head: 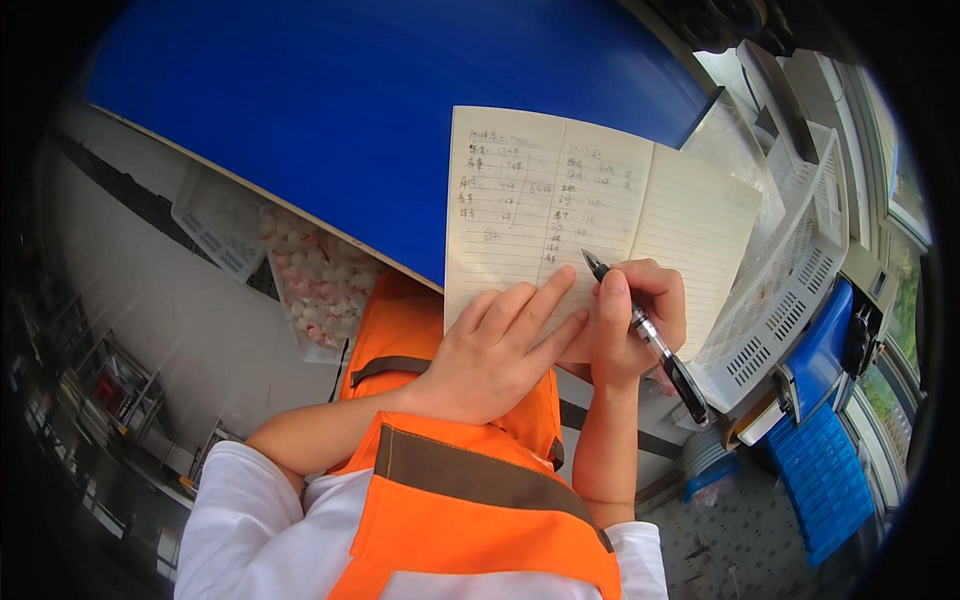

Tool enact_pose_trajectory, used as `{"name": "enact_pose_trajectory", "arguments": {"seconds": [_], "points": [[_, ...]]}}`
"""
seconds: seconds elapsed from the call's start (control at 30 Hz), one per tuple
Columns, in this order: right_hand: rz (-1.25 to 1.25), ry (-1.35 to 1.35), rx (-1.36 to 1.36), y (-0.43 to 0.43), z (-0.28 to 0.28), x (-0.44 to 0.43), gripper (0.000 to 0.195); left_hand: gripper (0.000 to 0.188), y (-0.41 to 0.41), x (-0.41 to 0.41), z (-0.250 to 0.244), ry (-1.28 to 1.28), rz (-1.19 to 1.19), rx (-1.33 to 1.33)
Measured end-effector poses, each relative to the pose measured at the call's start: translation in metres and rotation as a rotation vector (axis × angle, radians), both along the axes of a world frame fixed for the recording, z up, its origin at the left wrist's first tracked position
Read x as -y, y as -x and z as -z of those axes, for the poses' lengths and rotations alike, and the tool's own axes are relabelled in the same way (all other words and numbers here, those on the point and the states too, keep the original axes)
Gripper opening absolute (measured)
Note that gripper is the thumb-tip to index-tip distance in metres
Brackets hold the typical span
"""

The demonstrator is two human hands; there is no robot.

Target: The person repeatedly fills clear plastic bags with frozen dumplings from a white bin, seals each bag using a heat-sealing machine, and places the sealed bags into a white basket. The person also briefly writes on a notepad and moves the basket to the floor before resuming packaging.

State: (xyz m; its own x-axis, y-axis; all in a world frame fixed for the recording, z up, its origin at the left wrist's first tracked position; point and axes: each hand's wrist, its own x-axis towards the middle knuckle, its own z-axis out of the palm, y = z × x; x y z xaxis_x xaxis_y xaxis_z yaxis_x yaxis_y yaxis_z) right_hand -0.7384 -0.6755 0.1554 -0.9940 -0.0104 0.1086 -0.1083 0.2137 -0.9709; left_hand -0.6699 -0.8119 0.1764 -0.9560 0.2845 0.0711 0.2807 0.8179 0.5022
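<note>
An open lined notebook [502, 259] lies across the right edge of the blue tabletop [322, 97], with handwriting on its left page. My right hand [637, 315] grips a black and clear pen [651, 330], its tip over the left page just under the last written lines. Fingers spread, my left hand [502, 345] rests flat on the lower part of that page, holding nothing. Its fingertips are close to the pen and the right thumb.
White perforated plastic crates [780, 322] stand at the right, beside a blue clipboard [821, 352] and a blue plastic basket [821, 480]. Below the table's left edge, a white crate [307, 341] holds bagged pale and reddish items, next to another white crate [217, 244].
</note>
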Motion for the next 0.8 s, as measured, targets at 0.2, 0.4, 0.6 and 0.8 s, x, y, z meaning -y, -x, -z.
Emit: {"name": "enact_pose_trajectory", "arguments": {"seconds": [0.2,0.4,0.6,0.8], "points": [[0.024,-0.008,0.02,0.016,-0.005,0.011,0.012,0.037,0.009,0.004,-0.001,0.008,-0.032,0.012],[-0.025,0.072,-0.016,0.015,-0.01,0.02,0.019,0.04,0.01,0.012,-0.001,-0.111,-0.018,0.046],[-0.094,-0.134,-0.152,0.005,-0.003,0.023,0.017,0.04,0.003,0.023,0.006,-0.123,0.035,-0.004],[-0.139,-0.165,-0.142,0.007,0.0,0.025,0.017,0.037,0.001,0.022,0.008,-0.129,0.013,0.008]]}}
